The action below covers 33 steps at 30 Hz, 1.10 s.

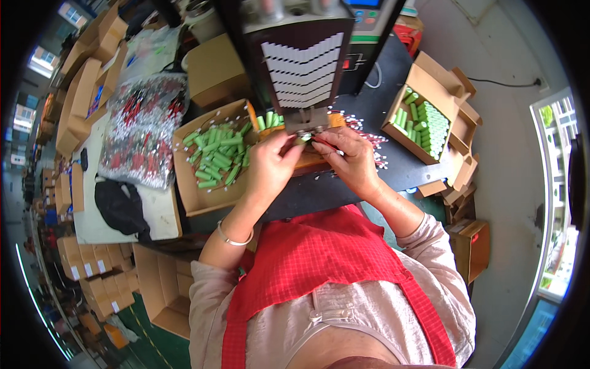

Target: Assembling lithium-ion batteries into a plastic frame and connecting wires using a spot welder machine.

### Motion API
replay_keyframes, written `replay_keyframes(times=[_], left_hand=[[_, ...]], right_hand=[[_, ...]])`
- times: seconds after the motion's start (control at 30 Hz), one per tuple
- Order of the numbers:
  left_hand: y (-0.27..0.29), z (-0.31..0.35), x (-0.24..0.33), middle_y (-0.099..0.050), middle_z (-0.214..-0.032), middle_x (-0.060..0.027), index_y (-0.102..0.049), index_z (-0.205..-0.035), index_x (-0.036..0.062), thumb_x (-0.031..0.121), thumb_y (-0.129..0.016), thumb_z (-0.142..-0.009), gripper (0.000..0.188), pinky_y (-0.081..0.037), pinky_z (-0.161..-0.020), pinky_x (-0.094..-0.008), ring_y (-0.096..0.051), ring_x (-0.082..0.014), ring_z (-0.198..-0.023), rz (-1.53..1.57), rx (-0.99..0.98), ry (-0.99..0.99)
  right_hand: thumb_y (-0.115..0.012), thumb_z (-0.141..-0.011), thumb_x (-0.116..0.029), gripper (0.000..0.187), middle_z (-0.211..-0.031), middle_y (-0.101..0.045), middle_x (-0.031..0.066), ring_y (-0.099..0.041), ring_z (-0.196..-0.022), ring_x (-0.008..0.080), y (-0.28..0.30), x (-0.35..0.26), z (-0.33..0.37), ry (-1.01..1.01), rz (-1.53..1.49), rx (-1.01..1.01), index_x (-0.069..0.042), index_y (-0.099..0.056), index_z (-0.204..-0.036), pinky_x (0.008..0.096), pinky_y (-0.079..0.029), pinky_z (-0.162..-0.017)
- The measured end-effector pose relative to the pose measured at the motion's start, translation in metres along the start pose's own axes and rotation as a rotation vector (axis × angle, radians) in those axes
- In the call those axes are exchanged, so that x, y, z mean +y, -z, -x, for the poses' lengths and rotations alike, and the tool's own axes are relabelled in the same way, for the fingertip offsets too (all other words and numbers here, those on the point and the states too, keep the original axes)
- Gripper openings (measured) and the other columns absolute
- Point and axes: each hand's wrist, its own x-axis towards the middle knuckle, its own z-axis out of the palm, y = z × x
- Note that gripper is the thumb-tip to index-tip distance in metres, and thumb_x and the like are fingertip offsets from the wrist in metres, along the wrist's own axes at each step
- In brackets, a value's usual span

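Both my hands meet under the head of a dark bench machine that looks like a spot welder. My left hand pinches a green battery cell just below the machine's tips; the cell is mostly hidden by fingers. My right hand is closed on a thin red and black wire lead, its end close to the cell. Whether the lead touches the cell I cannot tell. Behind my right hand lie many red and black wire leads with white connectors. A few green cells stand behind my left hand.
An open cardboard box of loose green cells sits at left. At right, another box holds cells in rows. A clear bag of wire leads and a black cloth lie far left. Stacked cartons stand beyond.
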Motion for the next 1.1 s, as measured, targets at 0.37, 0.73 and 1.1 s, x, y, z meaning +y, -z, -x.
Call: replay_keyframes(times=[0.37, 0.73, 1.1], left_hand=[[0.043, 0.022, 0.014, -0.047, -0.120, -0.0149, -0.057, -0.107, 0.0015, 0.004, -0.063, -0.078, 0.030, -0.040, -0.092, -0.0354, -0.049, -0.0271, -0.110, -0.387, 0.298, -0.165], [-0.102, 0.030, 0.036, -0.055, -0.112, -0.0124, -0.042, -0.125, 0.0004, 0.027, -0.045, -0.094, 0.041, -0.045, -0.086, -0.0328, -0.056, -0.0190, -0.099, 0.964, -0.554, 0.658], [-0.152, 0.011, 0.017, -0.049, -0.067, 0.0035, -0.054, -0.090, 0.0146, 0.020, -0.057, -0.087, 0.007, -0.033, -0.048, -0.0187, -0.046, -0.0039, -0.057, 1.167, -0.449, 0.986]], right_hand=[[-0.058, -0.073, -0.003, 0.013, -0.092, -0.056, 0.0140, -0.054, -0.093, 0.0303, 0.144, 0.101, -0.009, -0.193, 0.992, -0.158, 0.000, -0.060, -0.086, 0.0377, -0.045, -0.081], [-0.062, -0.075, 0.000, 0.007, -0.081, -0.059, 0.0123, -0.060, -0.075, 0.0249, 0.159, 0.063, -0.007, -0.083, 0.548, -0.189, 0.000, -0.062, -0.082, 0.0315, -0.048, -0.067], [-0.057, -0.073, -0.012, 0.021, -0.077, -0.060, 0.0077, -0.059, -0.080, 0.0255, 0.176, 0.138, -0.040, 0.243, 1.017, -0.780, -0.012, -0.062, -0.093, 0.0378, -0.045, -0.072]])
